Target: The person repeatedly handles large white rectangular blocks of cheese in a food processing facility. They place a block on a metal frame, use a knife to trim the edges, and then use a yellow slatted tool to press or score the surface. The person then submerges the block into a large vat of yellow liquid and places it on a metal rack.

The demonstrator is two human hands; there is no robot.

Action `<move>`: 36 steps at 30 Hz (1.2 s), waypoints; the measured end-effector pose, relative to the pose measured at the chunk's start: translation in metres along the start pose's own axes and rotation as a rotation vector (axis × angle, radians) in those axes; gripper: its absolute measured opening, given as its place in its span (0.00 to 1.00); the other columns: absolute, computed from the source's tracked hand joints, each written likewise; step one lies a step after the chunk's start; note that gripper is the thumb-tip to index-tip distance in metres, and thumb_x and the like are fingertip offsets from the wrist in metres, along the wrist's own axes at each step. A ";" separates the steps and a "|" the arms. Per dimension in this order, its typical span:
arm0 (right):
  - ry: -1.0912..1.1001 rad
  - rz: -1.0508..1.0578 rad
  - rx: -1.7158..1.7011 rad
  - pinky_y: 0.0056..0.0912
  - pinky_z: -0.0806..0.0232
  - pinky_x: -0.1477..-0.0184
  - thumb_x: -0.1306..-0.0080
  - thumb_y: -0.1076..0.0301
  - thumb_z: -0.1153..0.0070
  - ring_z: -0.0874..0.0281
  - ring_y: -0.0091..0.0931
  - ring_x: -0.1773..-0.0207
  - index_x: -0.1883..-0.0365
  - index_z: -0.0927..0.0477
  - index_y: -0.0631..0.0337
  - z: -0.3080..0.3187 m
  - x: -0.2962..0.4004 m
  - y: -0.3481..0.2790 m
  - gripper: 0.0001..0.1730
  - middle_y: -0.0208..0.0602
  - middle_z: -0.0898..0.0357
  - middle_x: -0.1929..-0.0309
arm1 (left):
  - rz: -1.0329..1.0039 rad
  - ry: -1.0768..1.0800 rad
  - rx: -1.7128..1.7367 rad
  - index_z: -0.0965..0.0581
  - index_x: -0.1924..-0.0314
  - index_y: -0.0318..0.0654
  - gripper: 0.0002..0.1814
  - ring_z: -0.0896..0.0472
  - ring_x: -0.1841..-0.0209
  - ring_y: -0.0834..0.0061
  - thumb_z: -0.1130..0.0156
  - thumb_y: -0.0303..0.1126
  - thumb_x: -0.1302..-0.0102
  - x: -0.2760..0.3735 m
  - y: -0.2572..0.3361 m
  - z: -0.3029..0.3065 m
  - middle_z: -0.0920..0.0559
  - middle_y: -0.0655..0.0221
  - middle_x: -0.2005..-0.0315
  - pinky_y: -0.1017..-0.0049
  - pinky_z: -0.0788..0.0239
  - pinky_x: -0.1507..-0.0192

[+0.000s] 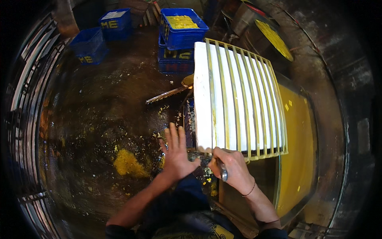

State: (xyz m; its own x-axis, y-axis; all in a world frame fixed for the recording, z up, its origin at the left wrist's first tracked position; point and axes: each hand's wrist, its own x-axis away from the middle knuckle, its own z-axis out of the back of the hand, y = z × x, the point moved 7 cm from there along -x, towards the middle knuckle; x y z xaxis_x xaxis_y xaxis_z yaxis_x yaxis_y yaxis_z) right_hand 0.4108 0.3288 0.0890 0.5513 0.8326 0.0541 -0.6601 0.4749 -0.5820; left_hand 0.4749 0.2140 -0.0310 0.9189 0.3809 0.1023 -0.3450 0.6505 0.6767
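Note:
A broad white slab [202, 89], possibly tofu, lies in front of me under a yellowish slatted rack [210, 80]. Its left side sticks out past the rack's first slat. At the near edge of the slab, my right hand [234, 167] is closed around the metal handle [223, 173] of a tool. The tool's working end is hidden, so its kind is unclear. To the left of the slab's near corner, my left hand [176, 161] is held up with fingers spread, holding nothing.
Right of the rack is a tank of yellow liquid [298, 143] with small floating pieces. Stacked blue crates [186, 37] stand beyond, the top one holding yellow blocks [182, 22]. More blue crates [89, 44] sit farther left. Yellow scraps [128, 164] litter the wet floor near a wooden-looking bar [168, 94].

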 end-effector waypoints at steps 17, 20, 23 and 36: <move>1.030 -0.874 -0.529 0.28 0.34 0.69 0.39 0.73 0.43 0.32 0.17 0.73 0.66 0.22 0.67 -0.154 0.147 0.174 0.06 0.31 0.27 0.79 | -0.685 0.050 -0.248 0.32 0.36 0.32 0.35 0.41 0.29 0.45 0.34 0.44 0.37 -0.122 0.082 -0.024 0.33 0.48 0.35 0.39 0.56 0.31; 1.131 -0.940 -0.502 0.30 0.35 0.70 0.40 0.73 0.44 0.31 0.23 0.76 0.66 0.23 0.67 -0.170 0.137 0.183 0.07 0.34 0.26 0.80 | -0.760 0.131 -0.161 0.28 0.42 0.36 0.28 0.33 0.37 0.46 0.33 0.40 0.38 -0.152 0.088 -0.008 0.28 0.51 0.42 0.40 0.51 0.33; 1.183 -0.934 -0.461 0.34 0.32 0.60 0.41 0.73 0.44 0.24 0.33 0.66 0.63 0.23 0.67 -0.199 0.121 0.207 0.09 0.43 0.21 0.69 | -0.771 0.112 -0.178 0.27 0.43 0.33 0.28 0.33 0.38 0.45 0.30 0.35 0.41 -0.202 0.110 0.005 0.28 0.49 0.42 0.43 0.47 0.35; 1.954 -1.067 -1.463 0.30 0.31 0.49 0.22 0.47 0.60 0.23 0.25 0.54 0.47 0.22 0.68 -0.148 0.103 0.137 0.30 0.35 0.18 0.56 | -0.469 -0.143 -0.338 0.33 0.34 0.32 0.39 0.33 0.34 0.49 0.47 0.58 0.33 -0.543 0.114 -0.028 0.28 0.48 0.38 0.42 0.48 0.34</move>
State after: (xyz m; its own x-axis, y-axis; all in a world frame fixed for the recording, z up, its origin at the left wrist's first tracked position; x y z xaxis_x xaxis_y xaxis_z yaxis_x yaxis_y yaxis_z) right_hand 0.4524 0.4371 -0.1050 0.4077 -0.6916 0.5962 0.0095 -0.6497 -0.7601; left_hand -0.0685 0.0994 -0.0298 0.9965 -0.0745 -0.0384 0.0837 0.9100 0.4061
